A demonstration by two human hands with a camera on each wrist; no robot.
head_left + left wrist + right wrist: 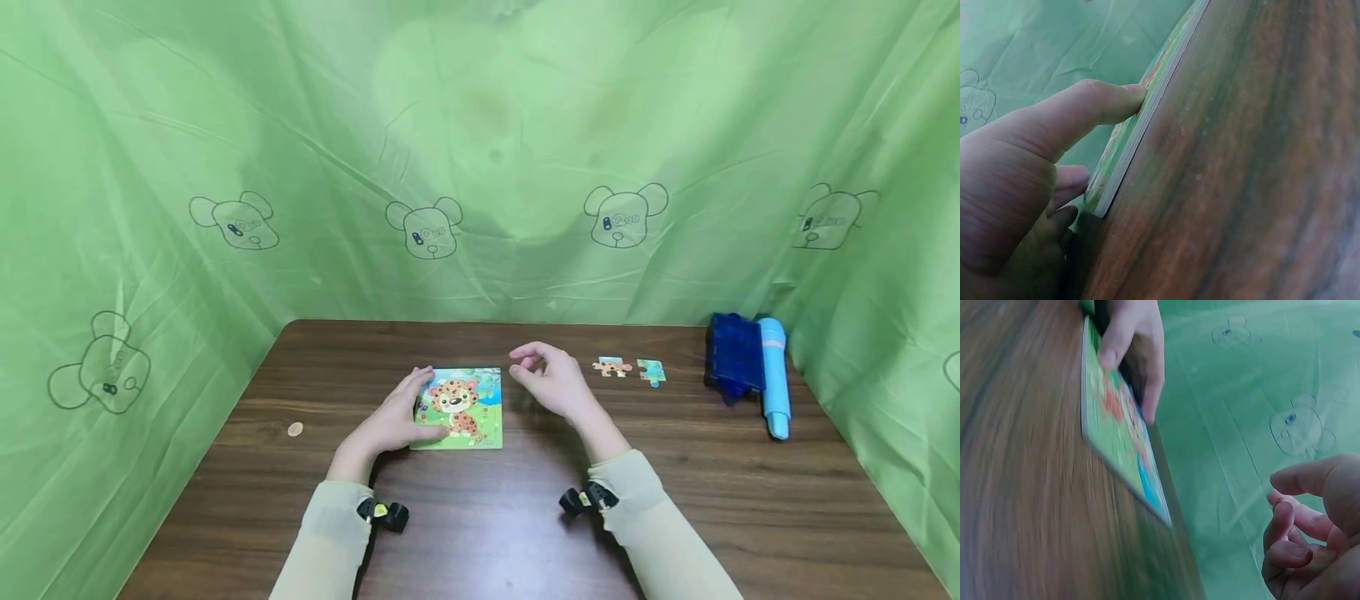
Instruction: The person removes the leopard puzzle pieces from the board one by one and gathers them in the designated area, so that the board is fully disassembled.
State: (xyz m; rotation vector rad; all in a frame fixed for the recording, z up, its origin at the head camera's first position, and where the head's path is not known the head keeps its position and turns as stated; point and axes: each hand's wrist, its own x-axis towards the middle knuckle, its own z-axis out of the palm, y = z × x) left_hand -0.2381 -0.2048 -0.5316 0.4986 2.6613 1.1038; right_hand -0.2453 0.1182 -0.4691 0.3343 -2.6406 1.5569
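A square picture puzzle (483,421) with a spotted leopard cub on green lies flat on the wooden table. My left hand (393,421) rests at its left side, the thumb pressing on the picture and the fingers along the left edge. In the left wrist view, the layered edge of the puzzle (1129,153) shows beneath the thumb. My right hand (551,383) hovers off the puzzle's right side, fingers loosely bent and nothing between them. Right of that hand lie two loose jigsaw pieces, one orange and white (612,367), the other mostly blue (651,372).
At the back right stand a dark blue translucent box (733,354) and a light blue tube-shaped object (776,379) side by side. A small pale disc (296,429) is on the left of the table (480,508). Green cloth (495,275) hangs around the back and sides.
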